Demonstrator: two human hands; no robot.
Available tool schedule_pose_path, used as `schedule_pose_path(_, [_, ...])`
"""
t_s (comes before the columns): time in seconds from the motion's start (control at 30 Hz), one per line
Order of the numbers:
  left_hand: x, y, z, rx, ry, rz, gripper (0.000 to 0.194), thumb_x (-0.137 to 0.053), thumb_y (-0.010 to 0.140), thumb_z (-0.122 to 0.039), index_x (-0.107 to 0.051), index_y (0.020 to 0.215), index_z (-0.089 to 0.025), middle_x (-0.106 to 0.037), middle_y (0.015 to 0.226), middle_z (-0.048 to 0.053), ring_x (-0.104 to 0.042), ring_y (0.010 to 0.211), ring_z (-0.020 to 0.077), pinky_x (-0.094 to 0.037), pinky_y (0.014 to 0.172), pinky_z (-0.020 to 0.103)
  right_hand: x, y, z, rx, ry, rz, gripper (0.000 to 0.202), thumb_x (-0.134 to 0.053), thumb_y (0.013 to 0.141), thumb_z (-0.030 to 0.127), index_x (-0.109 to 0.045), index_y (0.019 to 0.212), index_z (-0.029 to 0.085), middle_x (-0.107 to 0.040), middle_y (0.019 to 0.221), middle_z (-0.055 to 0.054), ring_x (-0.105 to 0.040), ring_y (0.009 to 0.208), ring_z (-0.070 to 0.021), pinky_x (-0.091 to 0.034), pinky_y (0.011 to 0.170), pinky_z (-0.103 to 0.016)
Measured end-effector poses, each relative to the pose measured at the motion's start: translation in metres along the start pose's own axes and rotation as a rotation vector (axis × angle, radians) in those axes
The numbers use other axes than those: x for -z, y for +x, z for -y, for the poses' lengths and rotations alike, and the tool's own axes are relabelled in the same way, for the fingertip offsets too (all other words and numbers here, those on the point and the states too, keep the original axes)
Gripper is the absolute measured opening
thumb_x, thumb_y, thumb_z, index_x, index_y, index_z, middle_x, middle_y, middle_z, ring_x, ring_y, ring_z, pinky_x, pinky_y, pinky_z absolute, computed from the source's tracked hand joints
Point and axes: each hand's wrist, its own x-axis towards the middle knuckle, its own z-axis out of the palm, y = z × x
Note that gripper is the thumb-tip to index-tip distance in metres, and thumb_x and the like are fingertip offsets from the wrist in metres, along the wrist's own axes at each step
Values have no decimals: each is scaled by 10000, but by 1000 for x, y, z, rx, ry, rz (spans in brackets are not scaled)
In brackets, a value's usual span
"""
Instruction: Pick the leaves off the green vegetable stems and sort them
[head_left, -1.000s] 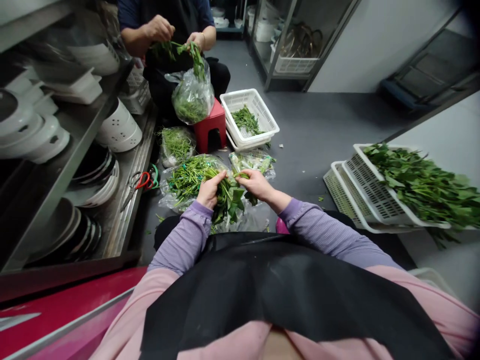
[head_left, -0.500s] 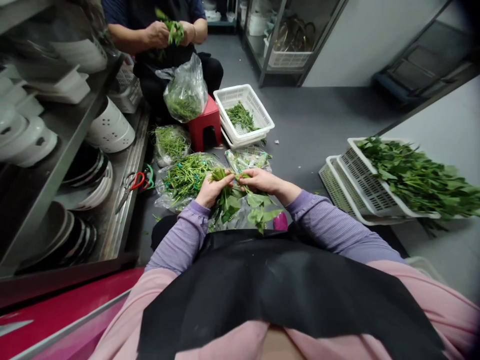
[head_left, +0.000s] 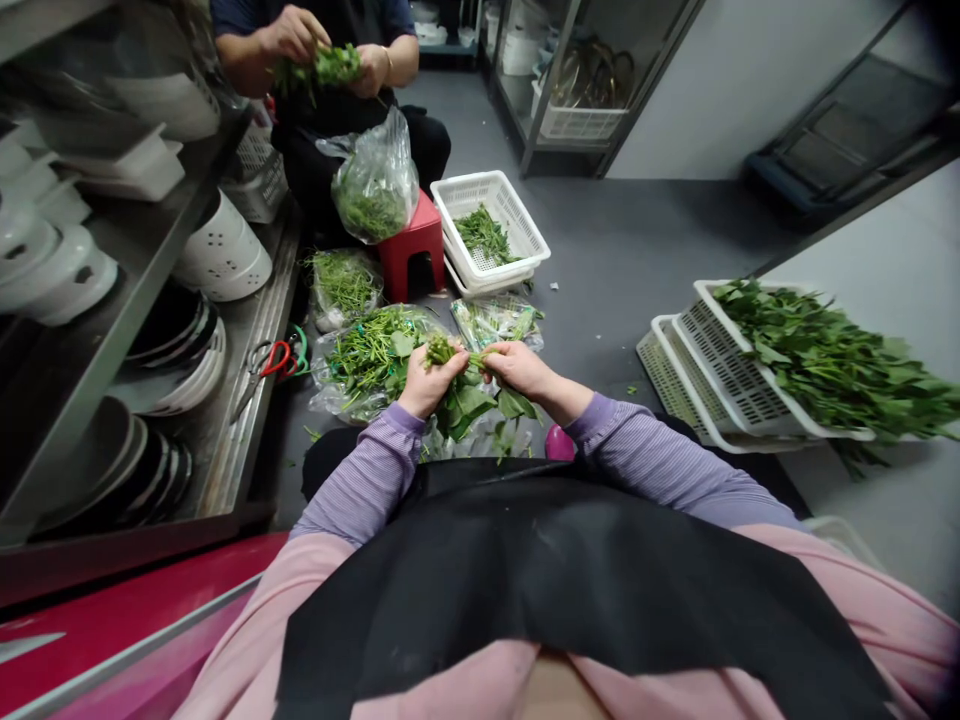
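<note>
Bunch of leafy greens (head_left: pixel 463 408): located between the two hands, above the floor (head_left: pixel 630 235), in front of the apron (head_left: pixel 570 580). Left hand (head_left: pixel 429 383): thumb and fingers closed around the stems, cut ends projecting above the grip; the undersides of the fingers are hidden. Right hand (head_left: pixel 519 369): thumb and fingertips pinched narrow on stems beside the left hand; the exact number of stems gripped cannot be determined. The lower leaves overlap clear plastic (head_left: pixel 514 437), and their outline is hard to separate from it.

Beyond the hands, an open bag of green stems (head_left: pixel 367 350) lies on the floor, its near right part covered by the left hand. A smaller bag of greens (head_left: pixel 346 285) lies near the front left leg of the red stool (head_left: pixel 412 245). A white basket (head_left: pixel 517 210) stands right of the stool. Scissors with red handles (head_left: pixel 276 358) rest at the front edge of the steel shelf (head_left: pixel 232 470); green handles (head_left: pixel 301 350) adjoin them, remainder not discernible. At right, tilted crates (head_left: pixel 742 390) carry heaped greens (head_left: pixel 832 360) overhanging the right-hand rim. A pink object (head_left: pixel 559 443) is largely concealed by the apron. The co-worker (head_left: pixel 337 120) is cut off above the chest.
</note>
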Motion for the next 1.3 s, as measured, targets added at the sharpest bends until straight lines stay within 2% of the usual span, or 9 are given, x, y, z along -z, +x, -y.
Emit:
schedule_pose_path(0.13, [2, 0, -2, -98, 119, -40, 188, -687, 669, -314, -619, 667, -139, -613, 630, 28, -560, 605, 119, -442, 648, 249, 14, 8, -15, -154, 202, -149, 144, -489, 728, 250, -526, 627, 154, -497, 524, 32, -373, 415, -54, -311, 432, -203])
schedule_pose_path(0.43, [13, 9, 8, -85, 15, -101, 160, -659, 699, -295, -599, 675, -149, -601, 605, 13, -564, 576, 117, -456, 612, 254, 22, -8, -32, -230, 538, 305, 270, -661, 691, 344, -499, 787, 151, -564, 613, 4, -555, 574, -129, -463, 615, -298])
schedule_pose_path(0.67, [23, 12, 8, -156, 192, -73, 156, -631, 723, -298, -611, 693, -146, -610, 645, 26, -567, 617, 121, -449, 638, 253, 24, -15, -15, -277, 512, 458, 182, -470, 779, 337, -466, 740, 159, -245, 479, 88, -278, 399, -59, -416, 565, -277])
schedule_pose_path(0.77, [17, 7, 3, -192, 274, -80, 153, -623, 727, -292, -601, 685, -146, -612, 654, 31, -570, 631, 126, -447, 658, 255, 24, -14, -12, -104, 44, 271, 209, -378, 806, 333, -423, 672, 179, -243, 473, 72, -230, 402, -68, -356, 519, -251])
schedule_pose_path(0.9, [5, -5, -6, -258, 391, -141, 139, -619, 725, -290, -589, 692, -158, -598, 653, 12, -553, 610, 115, -436, 639, 237, 8, -12, -17, 140, -655, -41, 163, -418, 766, 287, -482, 685, 161, -507, 604, -40, -455, 576, -136, -328, 580, -253])
schedule_pose_path(1.03, [26, 6, -1, -292, 454, -307, 126, -633, 712, -269, -583, 690, -155, -578, 644, 4, -537, 609, 112, -433, 646, 238, -8, -16, -32, 410, -1104, 158, 152, -486, 709, 284, -552, 721, 148, -613, 733, -99, -530, 686, -173, -326, 615, -256])
schedule_pose_path(1.1, [49, 22, 9, -267, 394, -430, 136, -648, 700, -262, -580, 702, -144, -579, 669, 15, -542, 639, 118, -441, 673, 250, -5, -16, -41, 404, -1012, 136, 164, -458, 722, 271, -565, 710, 147, -615, 712, -81, -525, 662, -156, -333, 609, -247])
schedule_pose_path(1.2, [82, 46, 25, -201, 163, -664, 186, -682, 660, -225, -568, 766, -123, -580, 730, 30, -549, 665, 113, -454, 690, 256, 12, -8, -50, 201, -635, -190, 262, -391, 780, 303, -578, 704, 136, -578, 634, -41, -488, 587, -126, -343, 573, -234])
schedule_pose_path(1.3, [94, 54, 29, -153, 19, -785, 243, -706, 625, -203, -571, 806, -112, -562, 713, 17, -541, 645, 103, -460, 678, 255, 27, -1, -48, 87, -323, -327, 298, -496, 737, 397, -613, 726, 123, -541, 559, -2, -452, 520, -106, -347, 534, -230])
